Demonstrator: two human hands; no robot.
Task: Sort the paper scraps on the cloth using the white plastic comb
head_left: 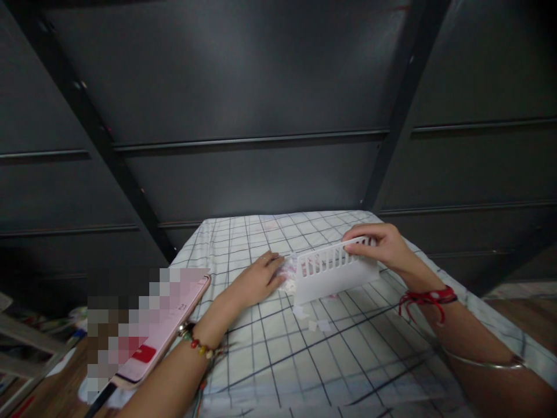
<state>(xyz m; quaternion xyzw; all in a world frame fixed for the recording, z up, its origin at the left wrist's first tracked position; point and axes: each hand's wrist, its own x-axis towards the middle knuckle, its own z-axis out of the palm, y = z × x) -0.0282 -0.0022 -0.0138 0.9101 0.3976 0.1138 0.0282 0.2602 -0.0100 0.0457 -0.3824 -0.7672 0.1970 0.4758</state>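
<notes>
My right hand point(380, 247) grips the slotted top edge of a white plastic panel point(339, 283), thumb on the near side. The panel stands tilted on its long edge just above or on the checked cloth; I cannot tell whether it touches. Behind its left end lies a crinkled clear plastic bag point(287, 273) with pinkish and white contents, partly hidden. My left hand point(260, 278) rests low beside the bag, fingers stretched out and touching its left side. Several small white scraps point(319, 325) lie on the cloth in front of the panel.
A checked cloth point(261, 360) covers the table. At left, a pink phone point(163, 331) with a cable point(101, 399) stands tilted near my left forearm, partly blurred out. Dark grey panels point(252, 180) rise behind the table's far edge. A wooden floor point(528, 316) shows at right.
</notes>
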